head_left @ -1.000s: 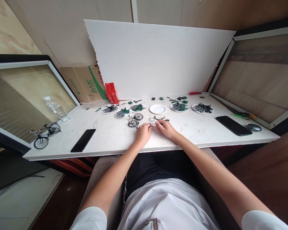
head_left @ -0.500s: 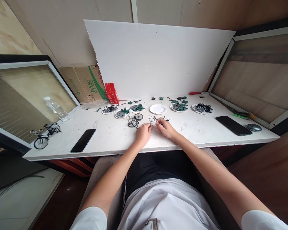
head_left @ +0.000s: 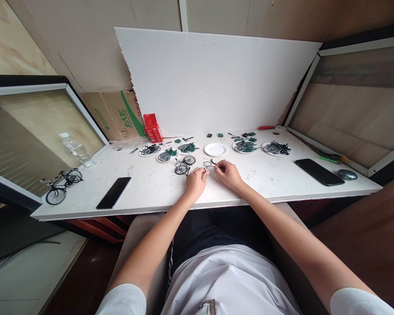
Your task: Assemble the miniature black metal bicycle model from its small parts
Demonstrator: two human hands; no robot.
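left hand (head_left: 196, 181): centre of the frame, low on the bench (head_left: 151, 186), fingertips pressed together; what they pinch is too small to tell.
right hand (head_left: 230, 174): just right of it, thumb and finger pinching the wire part (head_left: 208, 164).
wire part: frame centre, between 1 small bicycle (head_left: 184, 166) and the right hand.
plate (head_left: 216, 149): white, just above.

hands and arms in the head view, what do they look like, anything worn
Both arms are bare below short white sleeves, left sleeve and right sleeve. The left hand and right hand are bare: no gloves, and no watch, ring or band shows.
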